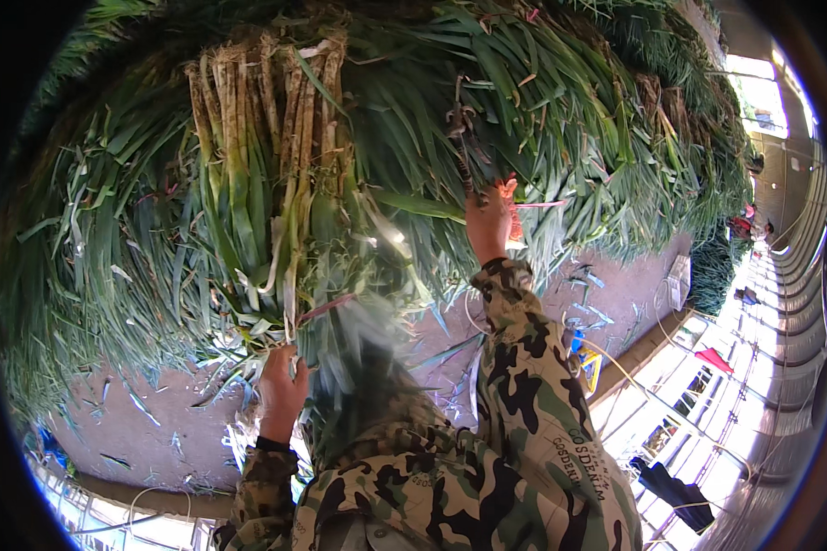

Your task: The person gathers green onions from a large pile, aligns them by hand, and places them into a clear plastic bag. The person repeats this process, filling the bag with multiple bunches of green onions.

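Before me lies a bunch of leafy green onions or leeks (238, 138), its brown-white stems and rooty ends pointing away from me. At the near end of the bunch, my left hand (282, 389) pinches a pale, withered leaf (291, 296) that hangs down from the stems. A pinkish strip (327, 307) lies just right of that leaf. My right hand (489, 220) rests farther out on the green leaves, beside an orange-red bundle (513, 206) and a pink tie (541, 204). A dark, slender tool (463, 138) extends beyond its fingers; whether they grip it is unclear.
A large heap of green leaves (124, 227) spreads across the front and both sides. Cut scraps litter the brown floor (151, 427). At right are a yellow frame (589, 368), a hose (613, 358) and a dark cloth (672, 492). People appear small at far right.
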